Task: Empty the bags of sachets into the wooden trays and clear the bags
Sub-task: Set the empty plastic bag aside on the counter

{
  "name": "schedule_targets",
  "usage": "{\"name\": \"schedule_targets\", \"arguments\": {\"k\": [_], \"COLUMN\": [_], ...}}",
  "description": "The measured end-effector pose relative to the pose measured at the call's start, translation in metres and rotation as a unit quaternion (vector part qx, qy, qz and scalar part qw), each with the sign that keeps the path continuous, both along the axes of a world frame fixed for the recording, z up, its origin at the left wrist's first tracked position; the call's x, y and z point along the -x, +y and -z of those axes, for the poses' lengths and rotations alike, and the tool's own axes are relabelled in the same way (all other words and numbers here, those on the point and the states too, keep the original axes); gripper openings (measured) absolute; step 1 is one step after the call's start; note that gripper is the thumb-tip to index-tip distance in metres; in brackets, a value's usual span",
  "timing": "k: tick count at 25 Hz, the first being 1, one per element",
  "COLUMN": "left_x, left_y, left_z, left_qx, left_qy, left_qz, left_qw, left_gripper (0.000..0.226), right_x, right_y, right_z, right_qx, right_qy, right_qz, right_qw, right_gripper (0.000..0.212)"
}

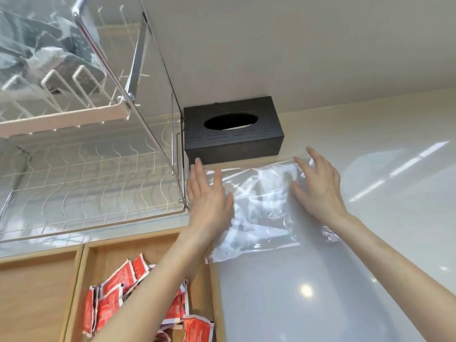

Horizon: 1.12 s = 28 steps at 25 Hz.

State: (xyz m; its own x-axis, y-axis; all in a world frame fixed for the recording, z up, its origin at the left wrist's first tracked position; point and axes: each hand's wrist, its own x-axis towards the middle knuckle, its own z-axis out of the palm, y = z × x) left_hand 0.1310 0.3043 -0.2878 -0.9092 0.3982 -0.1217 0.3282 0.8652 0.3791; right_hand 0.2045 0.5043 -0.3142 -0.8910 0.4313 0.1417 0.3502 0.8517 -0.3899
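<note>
Here, in the head view, the clearing step looks in hand: an empty clear bag [256, 213] lies flat on the white tabletop [320, 292], just in front of a black tissue box [233, 129]. The left hand [209, 196] and right hand [318, 186] press on it, grip open, fingers straight. Red sachets [116, 287] sit in the wooden tray [158, 245]. The bag's long axis runs left to right; which end is its mouth I cannot tell. Next probably comes folding or lifting it away.

Left hand [209, 201] flat, fingers [197, 174] straight; right hand [318, 186] spread, palm down.
</note>
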Motion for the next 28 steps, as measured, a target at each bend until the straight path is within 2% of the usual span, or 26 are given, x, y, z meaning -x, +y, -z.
{"name": "schedule_targets", "arguments": {"k": [2,4,7,15,28], "left_x": [-0.008,-0.017,-0.023,-0.029,-0.088], "left_y": [0.006,0.012,0.015,0.0,-0.088], "left_z": [0.002,0.009,0.02,-0.007,-0.113], "left_qx": [0.042,0.093,0.126,0.11,0.033], "left_qy": [0.015,-0.008,-0.054,-0.035,0.091], "left_qz": [0.065,0.108,0.114,0.107,0.083], "left_qw": [0.997,0.99,0.984,0.987,0.992], "left_gripper": [0.065,0.072,0.073,0.069,0.067], "right_x": [-0.005,-0.008,-0.008,-0.018,-0.072], "right_y": [-0.015,-0.03,-0.035,-0.046,-0.122], "right_z": [-0.004,-0.003,0.003,-0.019,-0.147], "right_qx": [0.001,0.017,0.029,-0.004,-0.074], "right_qy": [-0.031,-0.115,-0.164,-0.159,-0.063], "right_qz": [-0.062,-0.106,-0.111,-0.11,-0.161], "right_qw": [0.998,0.988,0.98,0.981,0.982], "right_gripper": [0.064,0.075,0.064,0.064,0.064]}}
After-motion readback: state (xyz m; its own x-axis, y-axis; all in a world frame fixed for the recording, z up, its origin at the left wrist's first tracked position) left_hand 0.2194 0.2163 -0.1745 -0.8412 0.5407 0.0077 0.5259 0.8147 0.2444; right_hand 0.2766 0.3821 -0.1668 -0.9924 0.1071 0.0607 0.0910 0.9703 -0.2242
